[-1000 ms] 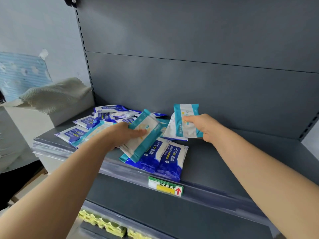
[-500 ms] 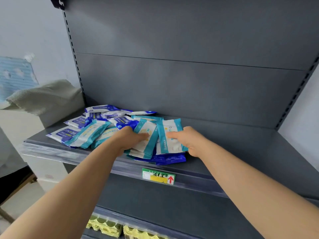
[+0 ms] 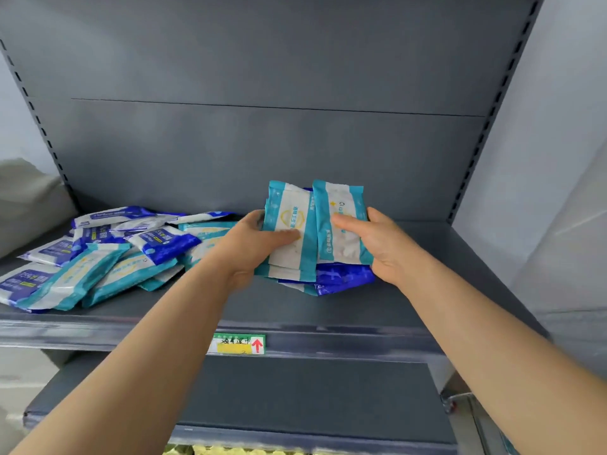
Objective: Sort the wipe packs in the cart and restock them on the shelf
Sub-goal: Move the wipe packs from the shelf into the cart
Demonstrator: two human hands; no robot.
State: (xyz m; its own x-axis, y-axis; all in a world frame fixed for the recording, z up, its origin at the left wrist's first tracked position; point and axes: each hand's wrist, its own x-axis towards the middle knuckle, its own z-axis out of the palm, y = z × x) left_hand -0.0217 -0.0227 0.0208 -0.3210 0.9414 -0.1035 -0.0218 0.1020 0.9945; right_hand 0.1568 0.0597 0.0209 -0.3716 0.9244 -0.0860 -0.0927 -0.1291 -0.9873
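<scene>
A teal pack [image 3: 289, 231] is gripped by the left hand [image 3: 249, 247]. Another teal pack [image 3: 341, 221] is gripped by the right hand [image 3: 377, 244], above the shelf [image 3: 427, 290].

Pale wall [image 3: 565, 93] to the right, perhaps a draped beige cloth [image 3: 29, 198] at far left
</scene>
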